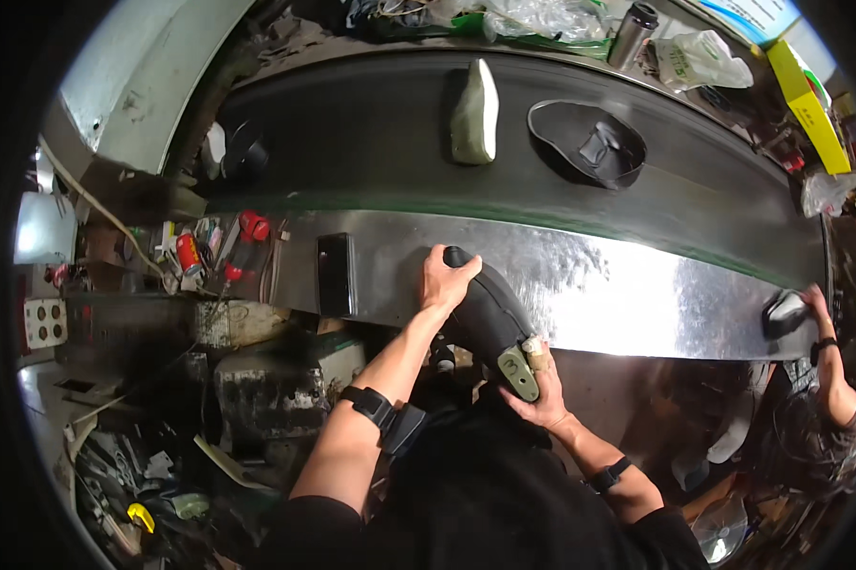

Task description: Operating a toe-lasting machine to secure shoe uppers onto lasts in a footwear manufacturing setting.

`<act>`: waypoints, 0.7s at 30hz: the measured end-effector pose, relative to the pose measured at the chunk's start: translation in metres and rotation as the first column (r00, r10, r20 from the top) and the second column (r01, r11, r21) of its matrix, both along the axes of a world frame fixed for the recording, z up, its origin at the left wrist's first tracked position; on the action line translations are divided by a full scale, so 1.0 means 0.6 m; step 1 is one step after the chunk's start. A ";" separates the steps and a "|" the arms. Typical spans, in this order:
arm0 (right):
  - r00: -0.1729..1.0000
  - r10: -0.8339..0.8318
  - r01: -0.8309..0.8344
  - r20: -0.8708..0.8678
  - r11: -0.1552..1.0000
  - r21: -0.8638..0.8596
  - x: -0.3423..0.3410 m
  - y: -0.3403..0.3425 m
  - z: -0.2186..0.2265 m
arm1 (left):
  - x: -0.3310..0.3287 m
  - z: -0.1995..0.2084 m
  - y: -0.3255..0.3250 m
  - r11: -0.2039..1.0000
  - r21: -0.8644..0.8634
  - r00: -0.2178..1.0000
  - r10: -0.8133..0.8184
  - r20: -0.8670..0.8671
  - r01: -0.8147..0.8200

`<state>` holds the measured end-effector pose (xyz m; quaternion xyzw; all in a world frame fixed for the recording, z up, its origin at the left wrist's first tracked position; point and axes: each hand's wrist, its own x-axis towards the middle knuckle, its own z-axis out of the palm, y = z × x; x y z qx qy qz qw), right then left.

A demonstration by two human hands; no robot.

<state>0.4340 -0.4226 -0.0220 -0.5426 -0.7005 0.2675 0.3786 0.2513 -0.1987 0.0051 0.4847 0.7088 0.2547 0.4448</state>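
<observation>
Between my hands is a black shoe upper [492, 306], stretched over a green shoe last [516, 370] whose flat end with a hole faces up toward me. My left hand [446, 285] grips the far, narrow end, thumb and fingers pressed around it. At the near end my right hand [544, 391] holds the last, with something pale wrapped around one finger. The shoe tilts over the near edge of the metal bench [627, 294]. Left of my left hand lies a dark phone-shaped slab [335, 275].
Beyond the bench edge, a dark conveyor belt [352, 133] carries a pale shoe-shaped piece [475, 114] and a black curved shoe part [589, 142]. Red-handled tools [247, 237] crowd the left. At right, another person's hand [815, 302] touches a dark shoe [786, 312]. A steel flask [634, 36] stands behind.
</observation>
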 end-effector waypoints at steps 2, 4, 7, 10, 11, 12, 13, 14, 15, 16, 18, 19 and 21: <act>0.944 0.015 -0.113 -0.329 0.953 -0.281 0.008 0.010 0.029 | -0.023 0.011 -0.006 0.999 -0.015 0.998 0.039 0.058 -0.039; 0.674 -0.109 -0.212 -0.731 0.919 -0.332 0.015 0.050 0.063 | -0.048 0.040 -0.013 0.997 0.029 0.992 0.071 0.106 -0.074; 0.466 -0.452 -0.169 -0.761 0.798 -0.578 0.028 0.171 0.108 | -0.083 0.101 -0.021 0.989 0.106 0.983 0.089 0.159 -0.107; 0.570 -0.491 -0.403 -0.659 0.531 -0.745 -0.020 0.238 0.154 | -0.130 0.157 -0.035 0.968 0.193 0.970 0.116 0.212 -0.158; 0.634 -0.421 -0.419 -0.649 0.518 -0.746 -0.053 0.240 0.170 | -0.151 0.174 -0.042 0.962 0.209 0.959 0.121 0.256 -0.177; 0.716 -0.391 -0.388 -0.578 0.465 -0.796 -0.088 0.236 0.186 | -0.173 0.191 -0.054 0.950 0.230 0.955 0.152 0.256 -0.213; 0.714 -0.305 -0.481 -0.630 0.439 -0.759 -0.112 0.230 0.207 | -0.199 0.205 -0.068 0.928 0.269 0.942 0.179 0.284 -0.258; 0.810 -0.205 -0.369 -0.549 0.549 -0.750 -0.143 0.218 0.226 | -0.228 0.219 -0.085 0.899 0.314 0.927 0.207 0.312 -0.306; 0.783 -0.181 -0.408 -0.595 0.573 -0.711 -0.178 0.216 0.240 | -0.258 0.232 -0.106 0.868 0.347 0.916 0.249 0.314 -0.355; 0.727 -0.127 -0.486 -0.675 0.599 -0.636 -0.218 0.211 0.251 | -0.293 0.245 -0.128 0.838 0.375 0.910 0.304 0.281 -0.396; 0.772 -0.118 -0.430 -0.624 0.627 -0.650 -0.300 0.186 0.271 | -0.368 0.270 -0.181 0.779 0.417 0.883 0.417 0.213 -0.469; 0.792 -0.031 -0.437 -0.609 0.668 -0.603 -0.332 0.174 0.283 | -0.396 0.286 -0.211 0.754 0.429 0.867 0.449 0.216 -0.497; 0.735 0.065 -0.532 -0.675 0.671 -0.516 -0.418 0.134 0.301 | -0.470 0.314 -0.283 0.702 0.438 0.820 0.542 0.183 -0.561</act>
